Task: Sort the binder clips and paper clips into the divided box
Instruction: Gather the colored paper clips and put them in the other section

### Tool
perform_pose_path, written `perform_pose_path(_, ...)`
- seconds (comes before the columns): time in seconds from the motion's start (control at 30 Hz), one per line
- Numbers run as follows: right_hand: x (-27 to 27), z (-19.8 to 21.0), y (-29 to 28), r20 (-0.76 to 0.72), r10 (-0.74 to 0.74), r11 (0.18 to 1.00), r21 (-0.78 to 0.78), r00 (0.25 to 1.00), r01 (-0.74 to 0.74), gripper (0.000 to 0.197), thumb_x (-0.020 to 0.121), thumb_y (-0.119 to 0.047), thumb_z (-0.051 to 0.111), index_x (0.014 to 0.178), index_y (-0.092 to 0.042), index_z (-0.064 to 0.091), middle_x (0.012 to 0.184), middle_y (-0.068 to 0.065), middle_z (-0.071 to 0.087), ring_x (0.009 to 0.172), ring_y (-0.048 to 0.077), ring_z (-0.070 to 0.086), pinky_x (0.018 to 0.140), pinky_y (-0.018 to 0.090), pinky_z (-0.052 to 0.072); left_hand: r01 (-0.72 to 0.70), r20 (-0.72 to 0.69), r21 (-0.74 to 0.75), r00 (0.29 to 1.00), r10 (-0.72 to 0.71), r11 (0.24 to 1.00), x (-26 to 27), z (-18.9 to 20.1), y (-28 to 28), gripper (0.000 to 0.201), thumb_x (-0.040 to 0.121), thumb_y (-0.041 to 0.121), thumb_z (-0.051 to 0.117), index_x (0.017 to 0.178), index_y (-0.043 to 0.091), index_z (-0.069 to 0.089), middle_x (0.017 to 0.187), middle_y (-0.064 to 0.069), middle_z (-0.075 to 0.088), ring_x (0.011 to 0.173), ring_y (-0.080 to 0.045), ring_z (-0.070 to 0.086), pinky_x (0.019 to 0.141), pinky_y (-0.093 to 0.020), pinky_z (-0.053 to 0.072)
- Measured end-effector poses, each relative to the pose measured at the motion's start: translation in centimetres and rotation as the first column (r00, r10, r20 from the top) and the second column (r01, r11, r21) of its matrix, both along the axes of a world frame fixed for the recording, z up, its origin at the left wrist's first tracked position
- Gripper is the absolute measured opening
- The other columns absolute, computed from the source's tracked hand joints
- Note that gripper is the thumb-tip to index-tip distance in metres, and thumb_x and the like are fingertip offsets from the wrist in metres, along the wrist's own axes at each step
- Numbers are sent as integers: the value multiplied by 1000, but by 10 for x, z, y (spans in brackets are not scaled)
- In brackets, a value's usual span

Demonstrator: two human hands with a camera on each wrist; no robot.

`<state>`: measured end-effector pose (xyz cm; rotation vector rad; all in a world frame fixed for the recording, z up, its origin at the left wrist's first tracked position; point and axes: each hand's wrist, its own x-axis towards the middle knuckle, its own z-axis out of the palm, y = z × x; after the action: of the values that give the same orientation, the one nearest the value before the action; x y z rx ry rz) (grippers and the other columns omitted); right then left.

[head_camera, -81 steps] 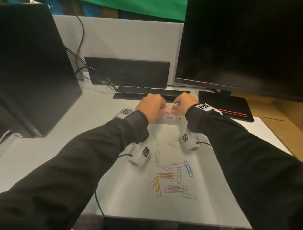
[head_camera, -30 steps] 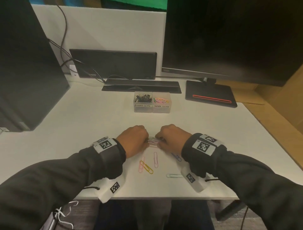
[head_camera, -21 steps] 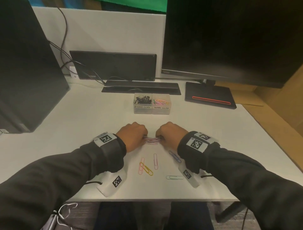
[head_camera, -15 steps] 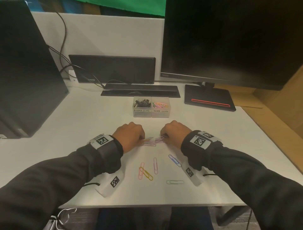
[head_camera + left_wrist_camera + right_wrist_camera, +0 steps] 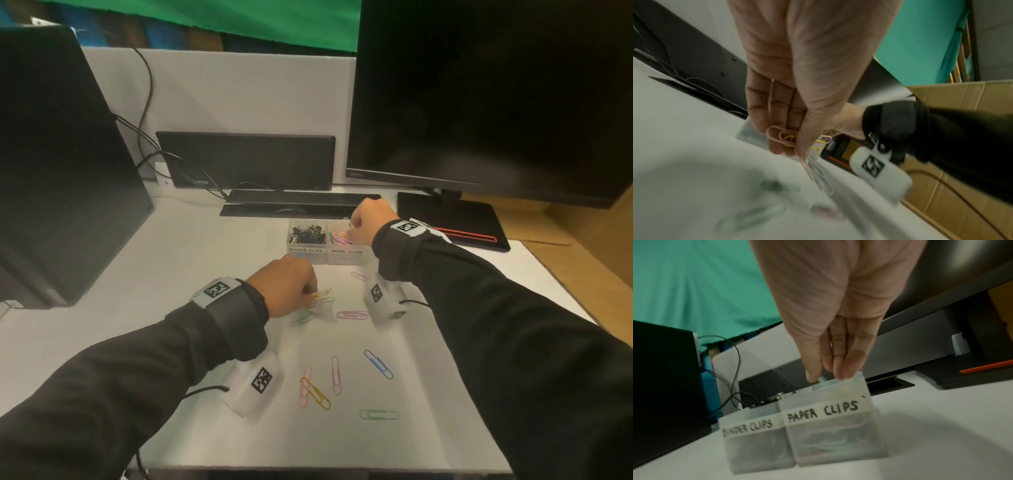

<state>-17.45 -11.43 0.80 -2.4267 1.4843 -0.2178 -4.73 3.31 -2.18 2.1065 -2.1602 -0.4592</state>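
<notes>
Box (image 5: pixel 325 255), divided and translucent, far of centre on the white table (image 5: pixel 191 260). Carries two handwritten labels: BINDER CLIPS on the left compartment, PAPER CLIPS on the right. Holds black binder clips (image 5: pixel 306 233) in the left half and a coloured heap (image 5: pixel 337 237) of paper clips in the right.

Right hand (image 5: pixel 368 222) directly above the right compartment, fingers (image 5: pixel 842 363) pointing down, pressed side by side, tips at the far rim. Shows something pale at the thumb tip in the right wrist view; cannot tell whether pinched or loose.

Left hand (image 5: pixel 286 289) near and left of the box, just over the table. Pinches a bunch (image 5: pixel 789 139) of pink, yellow and pale paper clips between thumb and fingers, the long pale ones trailing below the fingertips.

Loose paper clips flat on the table, nearer: a pink one (image 5: pixel 352 315) just right of the left hand, a blue one (image 5: pixel 377 364), an upright pink one (image 5: pixel 336 375), a yellow one (image 5: pixel 315 393) crossing another pink, a green one (image 5: pixel 379 415) nearest of all.

Beyond the box: a large dark monitor (image 5: pixel 496 102) far right on a black stand (image 5: pixel 452 222) with a red stripe; a dark case (image 5: pixel 58 164) far left.
</notes>
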Motion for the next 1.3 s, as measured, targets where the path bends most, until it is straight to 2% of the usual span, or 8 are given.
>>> perform_pose_path(0.17, -13, 1, -1, 107, -13, 998, -62, 994, 20, 28, 91, -27, 60, 105, -6, 73, 102, 14, 69, 96, 28, 64, 76, 27, 47, -32, -51, -117, 998, 26, 993, -1, 35, -37, 17, 85, 21, 66, 83, 8, 75, 80, -9, 69, 76, -29, 64, 75, -35, 55)
perform_pose_path(0.33, -51, -1, 7, 66, -53, 994, -97, 996, 59, 26, 94, -24, 54, 110, -11, 71, 106, 15, 67, 93, 31, 64, 87, 36, 54, -129, -72, -203, 991, 116, 971, -10, 48, -100, 18, 88, 16, 62, 100, 12, 74, 104, -12, 69, 91, -33, 66, 87, -39, 55)
perform_pose_path(0.53, -81, -12, 19, -46, -11, 1000, -21, 999, 10, 25, 91, -27, 57, 106, -14, 72, 106, 7, 70, 91, 27, 66, 84, 34, 55, -99, 175, -70, 978, 110, 993, -31, 24, -133, 27, 92, 19, 58, 116, 9, 63, 119, -15, 62, 104, -38, 64, 92, -44, 53)
perform_pose_path(0.67, -83, -24, 29, -115, 95, 994, 60, 989, -89, 29, 89, -35, 60, 110, -16, 69, 116, 4, 65, 100, 24, 62, 85, 29, 46, -86, 161, -23, 983, 89, 996, -29, 14, -134, 33, 90, 29, 59, 120, 15, 65, 120, -12, 63, 101, -34, 65, 92, -42, 54)
perform_pose_path(0.8, -67, -37, 41, -288, 221, 973, 135, 932, -189, 31, 88, -42, 55, 101, -16, 64, 117, 8, 58, 99, 29, 58, 76, 29, 40, -50, 55, -219, 996, 64, 974, -20, 22, -116, 29, 93, 26, 53, 115, 17, 68, 118, -10, 65, 105, -32, 62, 93, -42, 52)
perform_pose_path(0.9, -54, -47, 48, -371, 294, 956, 124, 881, -267, 40, 90, -40, 48, 111, -10, 62, 122, 11, 51, 106, 31, 53, 86, 35, 45, 14, 72, -352, 997, 12, 936, -19, 26, -85, 24, 93, 19, 48, 103, 13, 69, 108, -12, 62, 100, -31, 59, 87, -40, 51)
perform_pose_path(1.07, -49, -55, 65, -356, 451, 891, 138, 818, -432, 51, 87, -52, 51, 119, -13, 61, 125, 7, 50, 115, 28, 50, 97, 38, 43, 145, 237, 231, 951, -200, 962, -11, -3, -12, 40, 87, 23, 57, 127, 15, 54, 124, -7, 51, 116, -28, 53, 95, -33, 44)
perform_pose_path(1.3, -53, -57, 80, -268, 473, 879, 72, 839, -472, 24, 88, -18, 57, 106, -14, 72, 106, 8, 66, 101, 28, 59, 83, 31, 48, 98, 124, 35, 987, -102, 995, -11, -27, -3, 25, 90, 18, 56, 113, 14, 67, 115, -7, 61, 106, -27, 58, 85, -31, 44)
